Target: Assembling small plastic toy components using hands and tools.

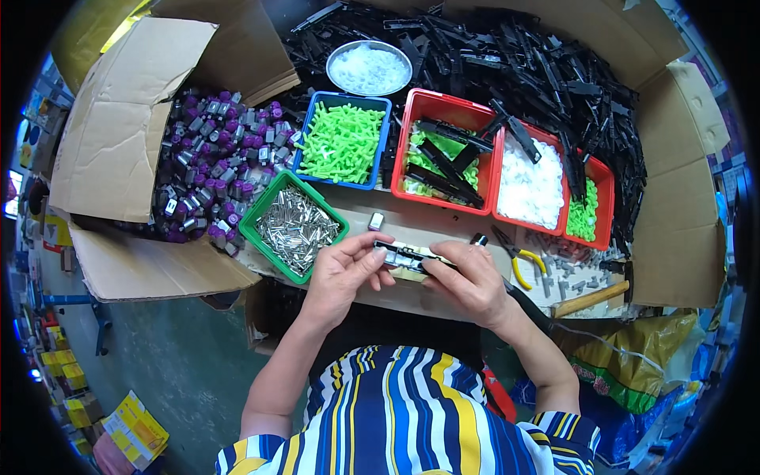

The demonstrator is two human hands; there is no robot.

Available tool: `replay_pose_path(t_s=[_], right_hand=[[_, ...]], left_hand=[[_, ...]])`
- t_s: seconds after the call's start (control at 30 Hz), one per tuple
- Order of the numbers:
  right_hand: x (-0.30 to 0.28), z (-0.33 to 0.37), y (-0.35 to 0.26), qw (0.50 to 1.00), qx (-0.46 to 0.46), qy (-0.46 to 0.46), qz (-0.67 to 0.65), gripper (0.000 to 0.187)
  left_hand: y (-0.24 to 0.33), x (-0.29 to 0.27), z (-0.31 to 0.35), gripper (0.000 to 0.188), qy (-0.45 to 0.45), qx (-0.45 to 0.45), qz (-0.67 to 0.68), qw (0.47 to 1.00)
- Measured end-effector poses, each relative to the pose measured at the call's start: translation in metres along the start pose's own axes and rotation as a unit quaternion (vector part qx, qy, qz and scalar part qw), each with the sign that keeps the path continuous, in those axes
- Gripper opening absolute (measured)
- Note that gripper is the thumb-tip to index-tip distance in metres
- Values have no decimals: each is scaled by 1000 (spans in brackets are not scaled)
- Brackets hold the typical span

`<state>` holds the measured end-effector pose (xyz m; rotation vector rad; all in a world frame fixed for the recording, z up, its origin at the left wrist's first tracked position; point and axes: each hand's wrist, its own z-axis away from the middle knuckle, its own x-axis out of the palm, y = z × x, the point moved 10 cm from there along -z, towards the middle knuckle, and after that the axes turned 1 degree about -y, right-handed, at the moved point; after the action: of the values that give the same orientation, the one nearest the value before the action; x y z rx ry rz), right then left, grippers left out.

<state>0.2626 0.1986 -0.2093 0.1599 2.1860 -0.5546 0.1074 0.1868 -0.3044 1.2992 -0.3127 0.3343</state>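
My left hand (340, 277) grips one end of a long black plastic housing (405, 260) with pale parts inside it. At its other end, the fingers of my right hand (475, 283) close on the same housing, so both hands hold it level over the bench's front edge. Just beyond my left fingers stands a small silver metal piece (377, 221). To the left of that hand lies a green bin (252, 231) of shiny metal pins. Yellow-handled pliers (521, 265) rest to the right of my right hand.
A blue bin (385, 142) holds green plastic pieces. Red bins (453, 101) contain black, white and green parts. Purple-and-grey parts (214, 158) fill a cardboard box at left. Black housings (507, 55) pile up behind, with a metal bowl (370, 69). A wooden handle (590, 299) lies right.
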Motion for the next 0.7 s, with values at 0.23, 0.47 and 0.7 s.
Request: replay_pose_path(t_s=[0.23, 0.47, 0.7], right_hand=[[22, 13, 19, 994, 106, -22, -26, 28], [35, 8, 19, 992, 116, -34, -19, 28], [40, 13, 18, 989, 119, -81, -28, 25]], left_hand=[[49, 0, 28, 37, 120, 191, -422, 878], [53, 26, 50, 33, 104, 336, -599, 719], [22, 38, 39, 34, 37, 304, -663, 683]])
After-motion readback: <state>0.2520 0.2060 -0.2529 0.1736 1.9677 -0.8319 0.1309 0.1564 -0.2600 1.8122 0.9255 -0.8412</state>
